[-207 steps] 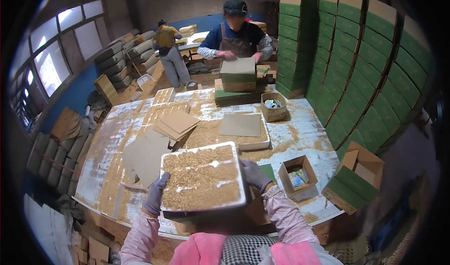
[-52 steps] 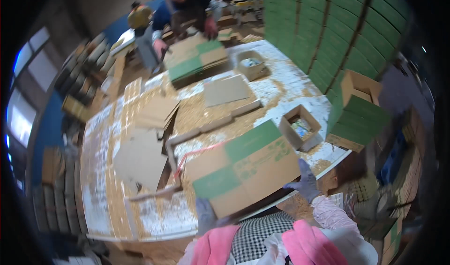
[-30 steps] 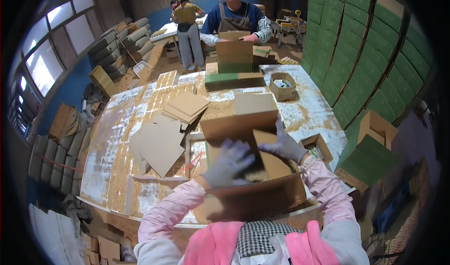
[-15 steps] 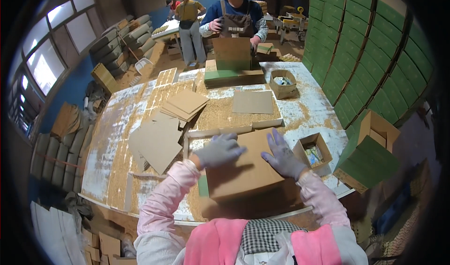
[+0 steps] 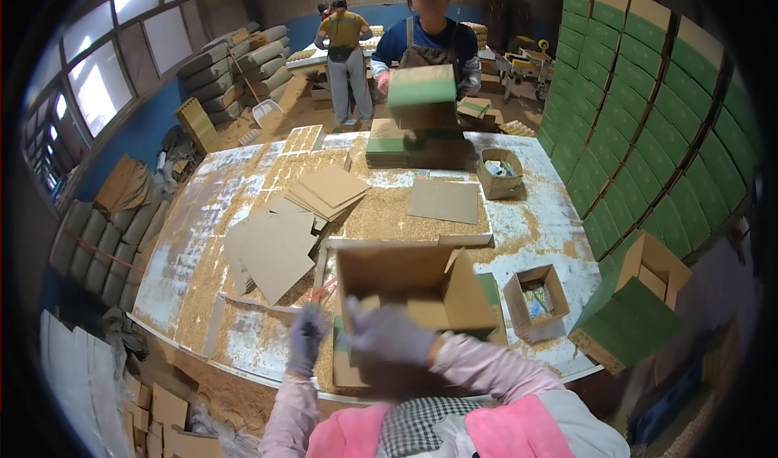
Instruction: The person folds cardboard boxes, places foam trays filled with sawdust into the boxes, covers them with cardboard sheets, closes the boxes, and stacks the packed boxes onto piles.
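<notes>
At the lower centre, the right hand (image 5: pixel 389 334), gloved, lies spread flat on the open cardboard box (image 5: pixel 413 296), fingers apart. The left hand (image 5: pixel 306 338) grips the box's left edge. The box stands on the table (image 5: pixel 186 239). Right of it sits a small open carton (image 5: pixel 536 302). Farther up, cardboard sheets (image 5: pixel 275 243) lie scattered.

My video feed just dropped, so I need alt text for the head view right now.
A person's gloved hands work an open cardboard box at the near edge of a sawdust-strewn table: the right hand reaches across the box's front, the left hand rests at its left side. Flat cardboard sheets lie to the left; across the table a co-worker lifts a green-topped box.
</notes>
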`<state>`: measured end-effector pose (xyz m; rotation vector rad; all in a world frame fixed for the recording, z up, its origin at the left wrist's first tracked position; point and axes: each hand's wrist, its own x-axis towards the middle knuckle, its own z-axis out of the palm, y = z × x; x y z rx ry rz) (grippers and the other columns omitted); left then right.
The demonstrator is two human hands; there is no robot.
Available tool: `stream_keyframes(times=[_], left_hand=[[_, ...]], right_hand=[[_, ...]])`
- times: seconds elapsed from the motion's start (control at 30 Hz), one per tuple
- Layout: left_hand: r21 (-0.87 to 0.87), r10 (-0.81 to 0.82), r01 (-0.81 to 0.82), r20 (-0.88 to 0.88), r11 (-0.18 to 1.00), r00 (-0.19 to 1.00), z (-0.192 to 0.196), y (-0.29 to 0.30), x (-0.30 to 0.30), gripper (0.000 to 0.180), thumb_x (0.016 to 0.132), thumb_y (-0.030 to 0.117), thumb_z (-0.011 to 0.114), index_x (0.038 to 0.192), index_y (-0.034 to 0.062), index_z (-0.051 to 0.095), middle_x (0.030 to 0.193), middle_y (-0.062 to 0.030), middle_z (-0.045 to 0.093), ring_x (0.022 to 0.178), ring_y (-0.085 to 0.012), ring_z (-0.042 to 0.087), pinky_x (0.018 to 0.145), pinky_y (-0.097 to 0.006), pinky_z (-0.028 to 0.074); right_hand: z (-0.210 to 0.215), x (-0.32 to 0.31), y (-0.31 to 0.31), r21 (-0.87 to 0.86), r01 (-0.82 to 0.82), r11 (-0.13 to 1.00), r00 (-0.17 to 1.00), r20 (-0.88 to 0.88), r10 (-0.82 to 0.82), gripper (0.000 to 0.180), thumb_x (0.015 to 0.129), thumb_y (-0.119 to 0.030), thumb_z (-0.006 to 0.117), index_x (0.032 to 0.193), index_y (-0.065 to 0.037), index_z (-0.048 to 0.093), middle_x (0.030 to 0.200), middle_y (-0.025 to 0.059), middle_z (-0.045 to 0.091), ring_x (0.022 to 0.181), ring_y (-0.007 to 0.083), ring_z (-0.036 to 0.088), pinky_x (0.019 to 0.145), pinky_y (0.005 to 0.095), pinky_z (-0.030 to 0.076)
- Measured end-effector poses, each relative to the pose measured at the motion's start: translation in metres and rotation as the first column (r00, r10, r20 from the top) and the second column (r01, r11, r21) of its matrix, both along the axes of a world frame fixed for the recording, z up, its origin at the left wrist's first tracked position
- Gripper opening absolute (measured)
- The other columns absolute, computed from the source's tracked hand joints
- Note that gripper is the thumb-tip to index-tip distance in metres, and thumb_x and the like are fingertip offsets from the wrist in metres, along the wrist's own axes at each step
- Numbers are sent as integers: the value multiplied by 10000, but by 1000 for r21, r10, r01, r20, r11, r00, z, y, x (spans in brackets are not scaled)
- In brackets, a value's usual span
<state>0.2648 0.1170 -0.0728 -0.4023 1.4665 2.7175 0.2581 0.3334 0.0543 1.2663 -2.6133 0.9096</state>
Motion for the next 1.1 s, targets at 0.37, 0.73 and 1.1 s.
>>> stream_keyframes(times=[0.37,0.73,1.1], left_hand=[[-727,-268,-43,-306,685,913,34,-59,-29,441,916,230,517,1275,-18,453,1293,-253,471,1252,-317,403,1067,-374,288],[-764,858,-456,245,458,451,-182,-496,82,607,817,489,666,1061,-32,476,1030,-141,531,939,-205,496,826,-319,404],[-295,964,-923,-26,245,264,-126,-439,30,562,836,173,684,1260,30,345,1112,-114,521,1015,-229,540,887,-352,461]], right_hand=[[-55,-52,155,-38,537,843,745,490,-452,325,850,-134,512,1096,79,521,1122,249,549,991,365,522,912,394,388],[-43,-39,149,145,697,702,552,515,-655,255,849,-127,548,1027,54,571,929,75,631,793,143,557,714,296,464],[-24,-41,111,275,712,646,512,428,-745,281,872,-160,568,1049,57,586,932,106,653,831,174,593,751,312,468]])
